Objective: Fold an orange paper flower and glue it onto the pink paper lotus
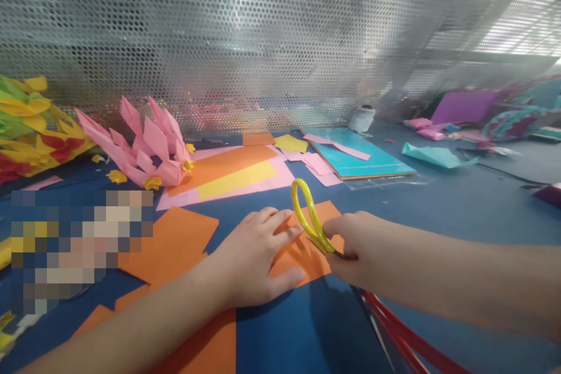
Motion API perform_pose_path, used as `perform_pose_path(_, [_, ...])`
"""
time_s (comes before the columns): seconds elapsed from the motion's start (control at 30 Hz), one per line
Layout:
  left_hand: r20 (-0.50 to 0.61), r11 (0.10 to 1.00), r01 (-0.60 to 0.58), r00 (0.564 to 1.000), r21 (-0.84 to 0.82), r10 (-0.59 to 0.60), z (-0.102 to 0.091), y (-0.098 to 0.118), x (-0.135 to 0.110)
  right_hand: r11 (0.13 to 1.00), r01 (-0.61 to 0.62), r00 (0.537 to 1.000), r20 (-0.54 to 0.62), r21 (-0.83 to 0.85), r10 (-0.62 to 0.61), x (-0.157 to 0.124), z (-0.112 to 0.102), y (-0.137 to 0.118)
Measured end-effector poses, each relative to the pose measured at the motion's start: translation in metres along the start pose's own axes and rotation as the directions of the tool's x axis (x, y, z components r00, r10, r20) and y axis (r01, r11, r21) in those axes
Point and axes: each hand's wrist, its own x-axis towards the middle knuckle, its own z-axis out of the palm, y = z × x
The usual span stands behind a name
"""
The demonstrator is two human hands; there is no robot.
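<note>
"Two hands are being used over the blue table [272, 336]; what is being gripped?"

"By the right hand [359, 245], a yellow-looped tool [322, 239] is being held, the fingers being closed around its dark metal part. The loop is being pointed up and leftward out of the grip."

"Is anything being held by the left hand [252, 257]?"

"It is being rested palm down, fingers loosely spread and curled around nothing, on an orange sheet [309, 263]. That sheet is being shown just left of the grip, partly under the tool."

"And on the near side of the grip?"

"Red bands [397, 324] are being seen there, running toward the near right; whether they are being held too cannot be told."

"What is being shown farther out?"

"Left of the grip, more orange sheets [175, 239] are being partly covered by the left forearm. Beyond them, a spiky pink paper model [153, 143] is being displayed. Straight beyond the grip, a blue board [372, 160] is being crossed by a pink strip [339, 146]. Behind everything, the view is being closed off by a perforated panel [245, 41]."
</note>
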Motion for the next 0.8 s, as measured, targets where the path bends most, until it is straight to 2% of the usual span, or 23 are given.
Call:
perform_pose_path(0.37, [0.003,1.0,-0.001,1.0,0.01,0.001,0.0,0.0,-0.001,1.0,-0.021,0.999,0.045,0.006,0.02,-0.006,-0.001,-0.003])
perform_pose_path(0.8, [0.015,1.0,0.006,1.0,0.019,-0.006,0.0,0.001,-0.001,1.0,-0.008,1.0,0.028,-0.018,0.008,-0.011,0.007,0.004])
